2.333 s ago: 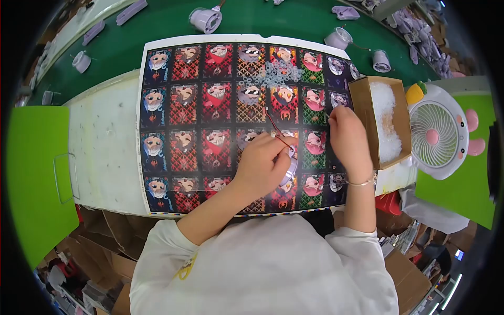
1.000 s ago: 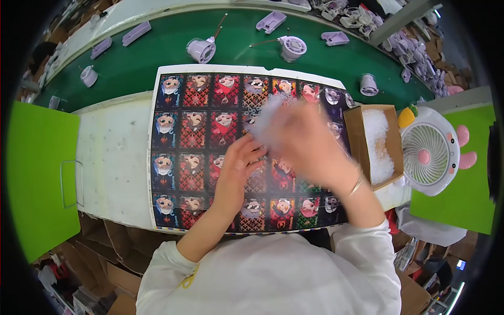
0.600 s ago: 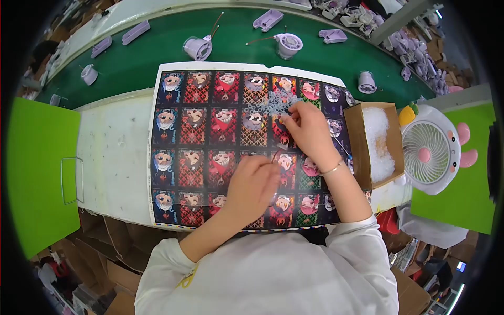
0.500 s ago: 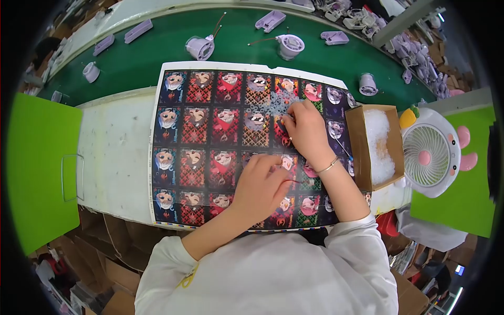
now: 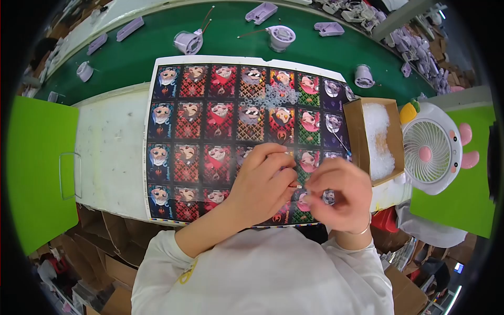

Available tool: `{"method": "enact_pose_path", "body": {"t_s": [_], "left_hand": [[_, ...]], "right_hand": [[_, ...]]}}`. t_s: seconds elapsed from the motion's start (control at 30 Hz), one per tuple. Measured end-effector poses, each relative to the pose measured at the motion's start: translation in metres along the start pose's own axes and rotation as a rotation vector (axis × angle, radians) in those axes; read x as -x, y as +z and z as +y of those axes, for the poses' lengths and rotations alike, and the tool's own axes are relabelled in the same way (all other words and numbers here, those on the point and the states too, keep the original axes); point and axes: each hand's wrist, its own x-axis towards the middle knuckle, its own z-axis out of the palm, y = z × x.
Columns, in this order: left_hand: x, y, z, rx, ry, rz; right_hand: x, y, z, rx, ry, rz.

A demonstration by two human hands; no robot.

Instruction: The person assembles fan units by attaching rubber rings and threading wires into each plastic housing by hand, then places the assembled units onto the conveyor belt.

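Observation:
My left hand [image 5: 265, 181] is curled over the printed card sheet [image 5: 190, 152], its fingers closed round something mostly hidden beneath them. A thin wire with a small white connector [image 5: 298, 186] sticks out at its fingertips. Just to the right, my right hand [image 5: 338, 194] has thumb and forefinger pinched close to that connector; what lies between them is too small to make out. Farther up the sheet is a loose pile of small translucent rings [image 5: 278, 95]. A thin tool with a blue end [image 5: 347, 151] lies on the sheet beside the cardboard box.
An open cardboard box [image 5: 357, 131] of clear small pieces stands right of the sheet, beside a white fan [image 5: 431, 149] with pink ears. Behind, a green belt [image 5: 142, 58] carries purple-white round housings [image 5: 282, 37] with wires and purple parts [image 5: 329, 29].
My right hand has moved from beside the ring pile down toward me, next to my left hand. My left hand has shifted slightly, and the wire end now points toward my right fingertips.

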Motion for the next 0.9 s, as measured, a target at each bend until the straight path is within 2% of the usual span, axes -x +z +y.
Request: {"method": "enact_pose_path", "body": {"t_s": [0.23, 0.33, 0.53, 0.77, 0.83, 0.9], "left_hand": [[0.0, 0.003, 0.003, -0.053, 0.015, -0.039], [0.001, 0.003, 0.003, -0.095, 0.026, -0.034], [-0.001, 0.003, 0.0, -0.161, 0.147, -0.05], [0.006, 0.011, -0.002, -0.015, 0.256, 0.11], [0.006, 0.011, -0.004, 0.001, 0.221, 0.113], [0.011, 0.014, -0.01, -0.034, 0.13, 0.089]], "right_hand": [[0.006, 0.007, -0.009, 0.209, -0.034, 0.082], [0.008, 0.003, -0.012, 0.247, -0.003, -0.04], [0.012, 0.004, -0.006, 0.3, 0.04, -0.106], [0.016, 0.005, 0.004, 0.208, 0.123, -0.081], [0.017, 0.007, 0.012, 0.16, 0.092, -0.066], [0.027, 0.01, 0.028, 0.036, 0.148, 0.044]]}}
